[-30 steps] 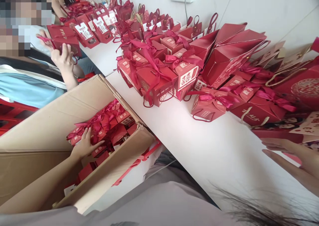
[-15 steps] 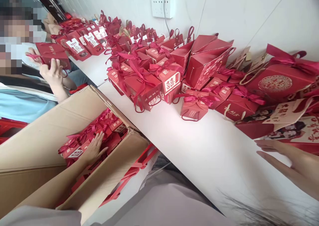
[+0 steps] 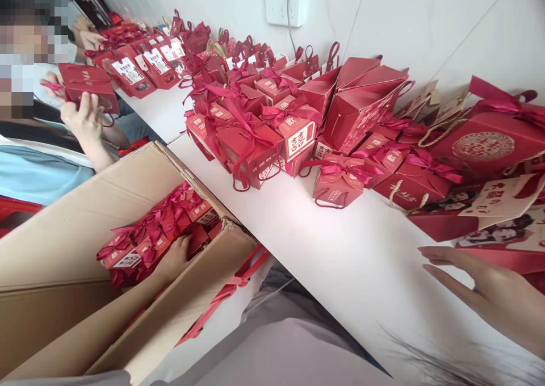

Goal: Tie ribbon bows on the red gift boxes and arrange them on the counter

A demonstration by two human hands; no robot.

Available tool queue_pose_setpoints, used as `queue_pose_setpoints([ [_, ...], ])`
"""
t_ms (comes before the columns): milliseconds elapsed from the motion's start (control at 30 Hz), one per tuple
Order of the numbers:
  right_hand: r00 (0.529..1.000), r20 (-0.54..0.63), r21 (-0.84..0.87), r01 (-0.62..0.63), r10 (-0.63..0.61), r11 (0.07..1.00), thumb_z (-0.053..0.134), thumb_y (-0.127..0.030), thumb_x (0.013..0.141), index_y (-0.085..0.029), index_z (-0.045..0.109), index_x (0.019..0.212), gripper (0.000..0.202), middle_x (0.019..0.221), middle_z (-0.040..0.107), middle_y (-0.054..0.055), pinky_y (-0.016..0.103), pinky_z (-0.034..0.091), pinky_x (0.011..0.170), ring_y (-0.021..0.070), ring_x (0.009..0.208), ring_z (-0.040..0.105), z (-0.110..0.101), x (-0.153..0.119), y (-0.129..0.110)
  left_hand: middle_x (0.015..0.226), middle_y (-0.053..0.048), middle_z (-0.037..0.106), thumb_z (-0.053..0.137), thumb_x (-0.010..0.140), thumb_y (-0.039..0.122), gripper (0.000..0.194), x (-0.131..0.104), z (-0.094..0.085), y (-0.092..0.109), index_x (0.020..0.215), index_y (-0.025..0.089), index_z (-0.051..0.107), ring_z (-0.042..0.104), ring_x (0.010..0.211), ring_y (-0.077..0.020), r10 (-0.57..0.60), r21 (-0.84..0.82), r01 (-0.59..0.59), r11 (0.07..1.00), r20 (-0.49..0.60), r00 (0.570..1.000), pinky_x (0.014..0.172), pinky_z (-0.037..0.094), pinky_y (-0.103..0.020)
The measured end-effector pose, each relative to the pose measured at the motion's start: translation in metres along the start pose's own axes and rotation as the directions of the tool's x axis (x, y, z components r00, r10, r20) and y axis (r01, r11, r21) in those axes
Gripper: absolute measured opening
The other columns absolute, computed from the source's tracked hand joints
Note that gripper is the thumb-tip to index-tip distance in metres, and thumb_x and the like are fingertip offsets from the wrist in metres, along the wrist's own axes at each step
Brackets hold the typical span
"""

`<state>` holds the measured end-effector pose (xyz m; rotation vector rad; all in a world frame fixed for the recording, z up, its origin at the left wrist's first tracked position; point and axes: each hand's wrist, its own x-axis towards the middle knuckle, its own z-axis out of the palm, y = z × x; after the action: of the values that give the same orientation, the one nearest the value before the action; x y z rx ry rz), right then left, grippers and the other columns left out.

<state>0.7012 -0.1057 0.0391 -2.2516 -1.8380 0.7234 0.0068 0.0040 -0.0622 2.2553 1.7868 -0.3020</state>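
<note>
My left hand (image 3: 174, 260) is down inside a large cardboard carton (image 3: 140, 170), among red gift boxes (image 3: 158, 238) tied with crimson ribbons. Its fingers are bent downward but apart, touching the boxes beside the carton's near wall; the fingertips are partly hidden, and no box is seen lifted. Over the white table (image 3: 332, 261) my right hand (image 3: 481, 286) hovers with thumb and fingers spread, holding nothing. Closest to it are a red bag with printed photos (image 3: 498, 233) and a small ribboned red box (image 3: 339, 181).
Many red gift boxes (image 3: 255, 142) are crowded along the wall behind the table. At the far left, a person holds a dark red box (image 3: 87, 85) in both hands (image 3: 83, 119). A power strip (image 3: 284, 3) with a cable is on the wall. A red stool (image 3: 225, 295) stands by the carton.
My left hand has gone from lying flat over the boxes to bending lower between them, nearer the carton's near wall. My right hand has moved left over the table, away from the printed bag.
</note>
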Motion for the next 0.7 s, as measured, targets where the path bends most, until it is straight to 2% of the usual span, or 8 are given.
queue_pose_setpoints([
  [67, 1.0, 0.002, 0.0, 0.0, 0.0, 1.0, 0.046, -0.073, 0.079, -0.035, 0.066, 0.11, 0.053, 0.112, 0.076, -0.001, 0.045, 0.058, 0.078, 0.0307, 0.088, 0.075, 0.004, 0.003, -0.008, 0.14, -0.027, 0.045, 0.043, 0.091, 0.033, 0.063, -0.001, -0.005, 0.002, 0.144, 0.0, 0.037, 0.048, 0.132, -0.0337, -0.005, 0.017, 0.004, 1.0, 0.035, 0.999, 0.113, 0.038, -0.043],
  [133, 1.0, 0.007, -0.006, 0.009, -0.009, 1.0, 0.046, -0.072, 0.078, -0.034, 0.067, 0.108, 0.052, 0.111, 0.076, -0.001, 0.045, 0.059, 0.079, 0.0314, 0.087, 0.075, 0.008, 0.006, -0.014, 0.14, -0.025, 0.045, 0.045, 0.09, 0.035, 0.063, -0.004, -0.014, 0.006, 0.145, 0.004, 0.038, 0.053, 0.126, -0.0327, -0.027, 0.05, 0.024, 0.998, 0.066, 0.997, 0.107, 0.044, -0.042],
  [267, 0.999, 0.017, -0.018, 0.047, -0.047, 0.999, 0.048, -0.068, 0.081, -0.035, 0.068, 0.107, 0.047, 0.113, 0.075, -0.002, 0.044, 0.059, 0.082, 0.0313, 0.092, 0.074, 0.016, 0.011, -0.017, 0.138, -0.026, 0.046, 0.041, 0.092, 0.035, 0.057, -0.004, -0.026, 0.023, 0.143, 0.01, 0.043, 0.054, 0.122, -0.0388, -0.103, 0.125, 0.092, 0.988, 0.084, 0.991, 0.098, 0.046, -0.051],
  [367, 0.998, 0.025, -0.033, 0.054, -0.053, 0.998, 0.048, -0.066, 0.083, -0.034, 0.067, 0.109, 0.046, 0.114, 0.075, -0.001, 0.044, 0.059, 0.085, 0.0312, 0.094, 0.074, 0.02, 0.014, -0.019, 0.118, -0.03, 0.059, 0.044, 0.091, 0.035, 0.062, 0.001, -0.024, 0.032, 0.144, 0.003, 0.037, 0.063, 0.108, -0.0421, -0.167, 0.143, 0.147, 0.979, 0.146, 0.975, 0.09, 0.048, -0.054],
  [467, 0.998, 0.049, -0.051, 0.046, -0.044, 0.998, 0.046, -0.065, 0.085, -0.035, 0.065, 0.113, 0.046, 0.118, 0.073, -0.001, 0.045, 0.058, 0.086, 0.0307, 0.1, 0.072, 0.022, 0.017, -0.023, 0.098, -0.028, 0.068, 0.047, 0.09, 0.042, 0.07, 0.009, -0.02, 0.03, 0.141, -0.004, 0.031, 0.069, 0.092, -0.0409, -0.244, 0.128, 0.22, 0.967, 0.22, 0.944, 0.076, 0.051, -0.048],
  [600, 0.996, 0.074, -0.035, 0.052, -0.05, 0.998, 0.044, -0.064, 0.086, -0.033, 0.063, 0.115, 0.046, 0.118, 0.073, -0.001, 0.045, 0.056, 0.091, 0.0292, 0.107, 0.07, 0.024, 0.021, -0.029, 0.104, -0.028, 0.069, 0.051, 0.087, 0.054, 0.073, 0.019, -0.02, 0.024, 0.135, 0.002, 0.033, 0.069, 0.097, -0.0411, -0.307, 0.119, 0.286, 0.951, 0.241, 0.921, 0.075, 0.051, -0.046],
  [700, 0.996, 0.075, -0.032, 0.043, -0.04, 0.999, 0.044, -0.064, 0.085, -0.033, 0.064, 0.114, 0.047, 0.117, 0.074, 0.0, 0.044, 0.057, 0.089, 0.0292, 0.105, 0.071, 0.024, 0.022, -0.031, 0.102, -0.028, 0.069, 0.054, 0.084, 0.057, 0.07, 0.025, -0.019, 0.023, 0.127, 0.004, 0.038, 0.069, 0.097, -0.0421, -0.32, 0.112, 0.301, 0.947, 0.25, 0.914, 0.075, 0.051, -0.045],
])
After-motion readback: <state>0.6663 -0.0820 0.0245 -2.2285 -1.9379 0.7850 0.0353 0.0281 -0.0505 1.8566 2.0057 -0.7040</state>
